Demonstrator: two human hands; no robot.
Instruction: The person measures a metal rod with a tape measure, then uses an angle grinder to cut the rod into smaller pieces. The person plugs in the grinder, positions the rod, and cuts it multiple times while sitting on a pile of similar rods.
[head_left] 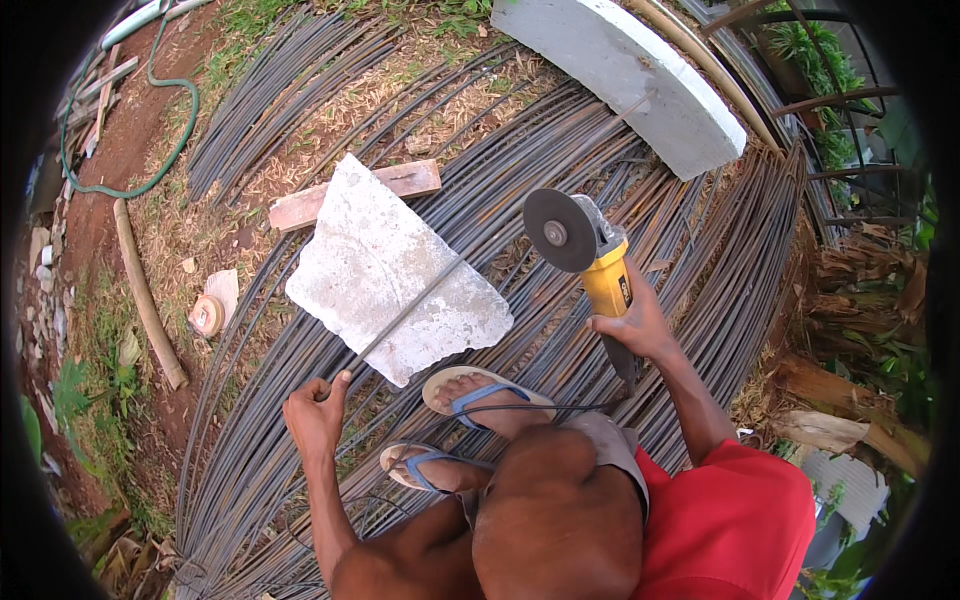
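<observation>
My right hand [643, 318] grips a yellow angle grinder [606, 283] by its body, raised above the rods. Its dark cutting disc [545, 222] faces up toward me and touches nothing. The fingers of my left hand [314, 412] are closed around a thin steel rod [415, 303]. That rod lies slantwise over a flat, whitish concrete slab [345, 240] with broken edges. Beyond the slab's lower edge, my left hand is just off the stone. From the grinder's rear a black cable [530, 407] runs across my sandalled feet.
Long steel rods [700, 260] spread over the ground under and around the slab. A reddish brick-like block [405, 179] touches the slab's far side. A grey concrete block [620, 75] lies at the far right. On the left are a wooden pole [146, 290] and green hose [180, 150].
</observation>
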